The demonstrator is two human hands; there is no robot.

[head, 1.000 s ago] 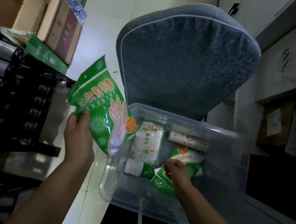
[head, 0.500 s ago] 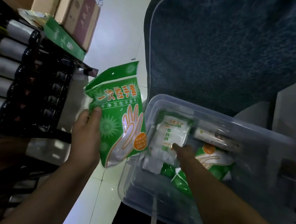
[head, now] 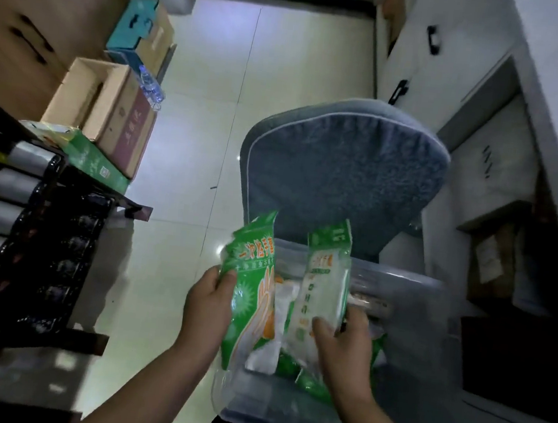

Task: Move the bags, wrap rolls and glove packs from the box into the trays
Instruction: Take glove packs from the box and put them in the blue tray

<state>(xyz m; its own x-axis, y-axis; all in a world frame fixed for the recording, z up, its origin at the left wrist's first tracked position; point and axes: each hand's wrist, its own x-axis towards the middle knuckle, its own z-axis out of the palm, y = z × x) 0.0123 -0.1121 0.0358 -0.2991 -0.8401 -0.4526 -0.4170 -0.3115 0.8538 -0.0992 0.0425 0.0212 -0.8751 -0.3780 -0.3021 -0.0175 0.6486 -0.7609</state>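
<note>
Green plastic glove pack (head: 251,294) with the printed hand stands upright in the left hand (head: 208,309), fingers curled round its edge, right over the near-left corner of the clear plastic box (head: 410,287). Now the right hand (head: 347,351) grips a second, green-topped whitish pack (head: 327,282), upright above the box. More green packs (head: 313,382) lie inside. Black tray rack (head: 35,254) at left, blue-grey cushioned chair (head: 343,176) behind.
</note>
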